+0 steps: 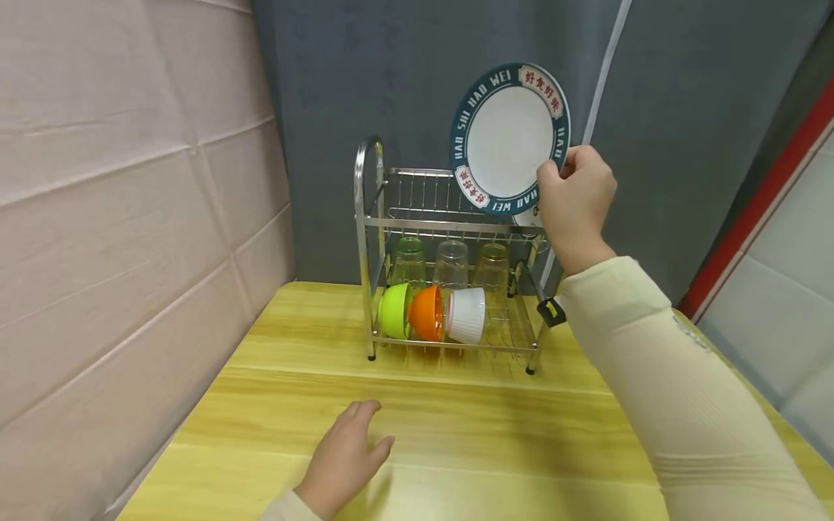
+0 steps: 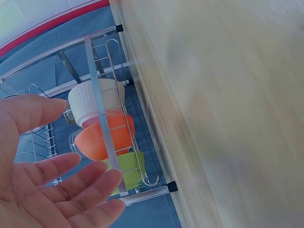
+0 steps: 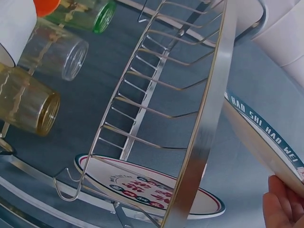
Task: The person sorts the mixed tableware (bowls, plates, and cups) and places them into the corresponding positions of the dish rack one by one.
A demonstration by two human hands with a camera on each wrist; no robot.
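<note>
My right hand (image 1: 573, 195) pinches the lower right rim of a white plate with a dark blue lettered border (image 1: 510, 139), held upright above the top tier of a steel dish rack (image 1: 371, 224). The right wrist view shows that plate's rim (image 3: 266, 128) beside my fingertips (image 3: 280, 209), and a second patterned plate (image 3: 156, 185) standing in the rack's upper wires. My left hand (image 1: 345, 456) rests open and flat on the wooden table (image 1: 456, 427), in front of the rack; the left wrist view shows its fingers (image 2: 61, 185) straight.
The lower tier holds a green bowl (image 1: 395, 310), an orange bowl (image 1: 428, 312), a white ribbed bowl (image 1: 467, 315), and three clear glasses (image 1: 451, 264) behind them. A pink wall stands left, a grey curtain behind the rack.
</note>
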